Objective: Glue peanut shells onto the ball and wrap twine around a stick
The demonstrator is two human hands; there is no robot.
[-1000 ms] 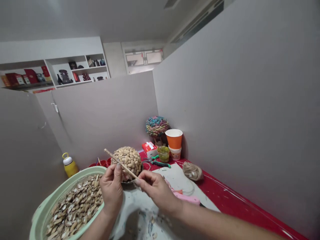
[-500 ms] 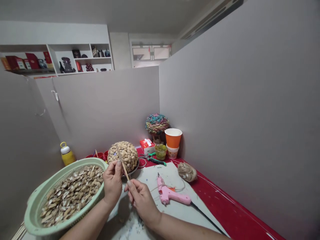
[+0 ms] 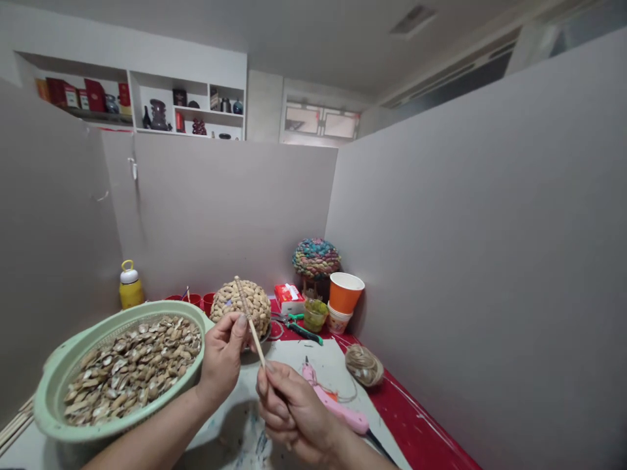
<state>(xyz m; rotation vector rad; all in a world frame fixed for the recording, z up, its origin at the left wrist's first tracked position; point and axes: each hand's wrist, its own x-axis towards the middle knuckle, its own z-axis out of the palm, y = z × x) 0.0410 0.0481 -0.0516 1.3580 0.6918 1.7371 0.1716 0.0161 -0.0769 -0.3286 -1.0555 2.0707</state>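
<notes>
A thin wooden stick slants up in front of a dome covered in peanut shells; its upper part looks wrapped with string. My left hand pinches the stick near its middle between thumb and fingers. Lower down, my right hand is closed round the stick's bottom end. A pink glue gun lies on the pale board, partly behind my right hand. Beside it a ball of twine rests on the red tabletop. A thin strand loops near the glue gun.
A green basket of shells stands at the left, with a yellow bottle behind. Green-handled pliers, a plastic cup, orange paper cup, tissue pack and coloured dome stand at the back. Grey partitions surround the table.
The view has shifted. My right hand has moved lower and nearer, now overlapping the glue gun's place, and more of the stick shows between my hands.
</notes>
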